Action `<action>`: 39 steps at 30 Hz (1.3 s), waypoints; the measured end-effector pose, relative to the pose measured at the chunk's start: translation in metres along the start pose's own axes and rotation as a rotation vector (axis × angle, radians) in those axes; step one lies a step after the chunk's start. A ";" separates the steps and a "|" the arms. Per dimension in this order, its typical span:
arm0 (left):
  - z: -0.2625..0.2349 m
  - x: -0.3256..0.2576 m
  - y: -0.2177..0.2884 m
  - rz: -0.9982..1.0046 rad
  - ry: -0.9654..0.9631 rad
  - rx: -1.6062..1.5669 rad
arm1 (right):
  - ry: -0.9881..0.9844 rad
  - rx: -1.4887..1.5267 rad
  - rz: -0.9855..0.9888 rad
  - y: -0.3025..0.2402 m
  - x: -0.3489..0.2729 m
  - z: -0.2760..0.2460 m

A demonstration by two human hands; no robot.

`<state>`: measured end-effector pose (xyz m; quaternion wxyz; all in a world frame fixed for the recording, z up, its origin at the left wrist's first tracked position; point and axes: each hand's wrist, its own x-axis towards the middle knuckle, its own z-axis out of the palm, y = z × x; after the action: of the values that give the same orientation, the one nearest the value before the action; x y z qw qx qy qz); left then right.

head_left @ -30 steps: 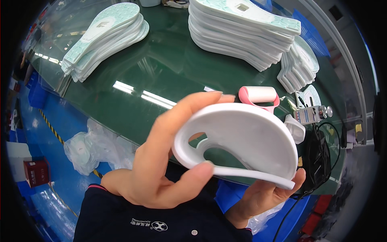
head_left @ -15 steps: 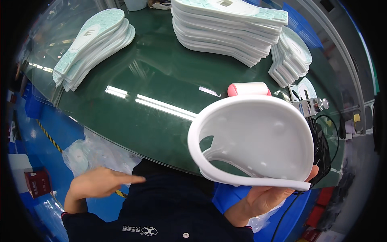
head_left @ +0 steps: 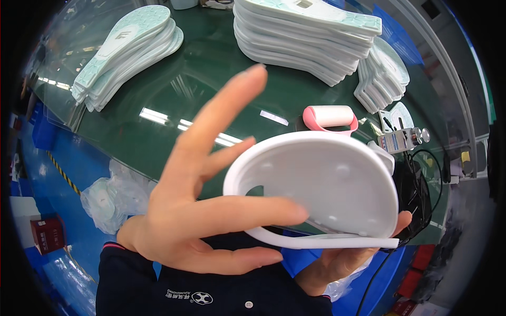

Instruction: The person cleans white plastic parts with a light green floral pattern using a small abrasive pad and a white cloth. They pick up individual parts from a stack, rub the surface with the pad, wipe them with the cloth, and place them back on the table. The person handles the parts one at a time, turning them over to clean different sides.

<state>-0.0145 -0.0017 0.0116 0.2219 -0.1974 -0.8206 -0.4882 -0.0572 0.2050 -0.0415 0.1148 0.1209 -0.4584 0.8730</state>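
A white moulded shoe sole part [head_left: 327, 184] with a raised rim is held close to the camera, its hollow side facing me. My right hand [head_left: 337, 263] grips it from below at its lower edge. My left hand [head_left: 205, 210] is spread open in front of it, fingers apart, with the middle finger lying across the part's left side. Behind lies the dark green glass-topped table [head_left: 211, 84].
Stacks of pale mint and white soles sit at the back left [head_left: 126, 50], back centre [head_left: 305, 37] and right [head_left: 385, 73]. A pink-handled lint roller [head_left: 329, 117], a small metal tool [head_left: 400, 139] and black cables [head_left: 421, 184] lie to the right. A plastic bag [head_left: 113, 197] lies on the blue floor.
My left hand let go of the white part, dropped down to my left side, and has now come back up, open, against the part. The right hand kept holding it.
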 end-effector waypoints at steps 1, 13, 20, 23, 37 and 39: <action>0.004 0.000 -0.004 -0.001 -0.002 -0.060 | -0.006 0.008 0.019 0.001 0.000 0.000; 0.008 -0.014 0.000 -0.069 -0.010 -0.216 | 0.003 0.099 0.178 0.003 0.000 0.008; 0.006 -0.013 -0.004 0.012 -0.011 -0.110 | -0.045 0.119 0.214 0.003 0.003 0.004; 0.008 -0.012 -0.005 -0.042 0.040 -0.110 | -0.336 0.109 0.207 0.008 0.009 -0.010; 0.016 -0.016 0.004 -0.303 0.312 0.022 | -0.066 -0.783 0.265 0.016 0.068 -0.041; 0.015 -0.016 0.008 -0.366 0.353 0.025 | -0.064 -1.196 -0.137 0.020 0.087 -0.075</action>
<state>0.0002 0.0130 0.0023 0.2721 0.0454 -0.7972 -0.5371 -0.1534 0.2644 -0.0707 0.2050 0.0909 -0.8643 0.4502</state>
